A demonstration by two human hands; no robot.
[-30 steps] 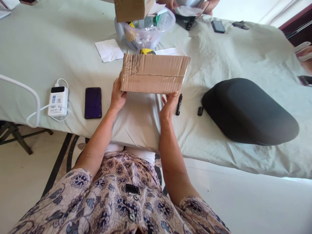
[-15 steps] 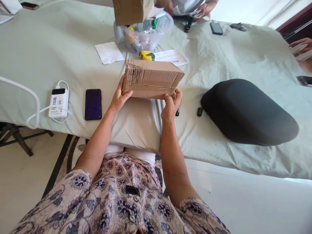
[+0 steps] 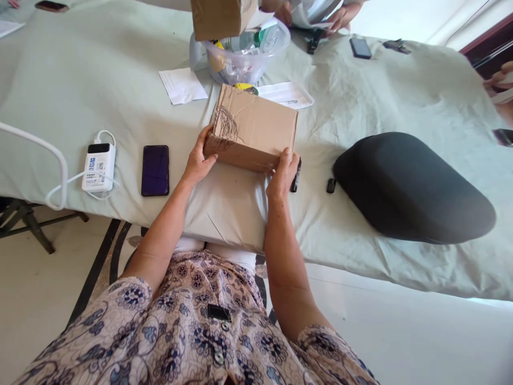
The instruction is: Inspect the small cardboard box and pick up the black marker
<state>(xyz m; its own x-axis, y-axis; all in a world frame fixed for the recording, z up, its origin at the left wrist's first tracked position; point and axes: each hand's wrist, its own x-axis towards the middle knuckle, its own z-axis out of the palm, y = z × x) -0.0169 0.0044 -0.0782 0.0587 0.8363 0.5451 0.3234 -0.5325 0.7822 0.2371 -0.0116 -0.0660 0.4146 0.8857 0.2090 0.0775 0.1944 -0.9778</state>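
A brown cardboard box (image 3: 258, 120) with dark scribbles on its left part is held between my two hands, over the cloth-covered table. My left hand (image 3: 199, 159) grips its left end, thumb on the near side. My right hand (image 3: 283, 172) grips the near right corner, with some fingertips hidden by the box. Just right of that hand lies a black marker (image 3: 296, 175). A small black cap-like piece (image 3: 331, 185) lies farther right. Behind the box, a yellow tape measure (image 3: 245, 87) is partly covered from view.
A plastic basin (image 3: 248, 64) of bottles and tools stands behind, with another cardboard box (image 3: 218, 18) above it. Papers (image 3: 183, 85) lie nearby. A phone (image 3: 155, 170) and white power bank (image 3: 98, 167) are left, a large black cushion-like object (image 3: 412, 187) right. Other people's hands (image 3: 340, 17) show at the back.
The cardboard box has tilted and turned in my hands, so its broad scribbled face now shows more. Its near edge has come down slightly towards me. Both hands keep their hold.
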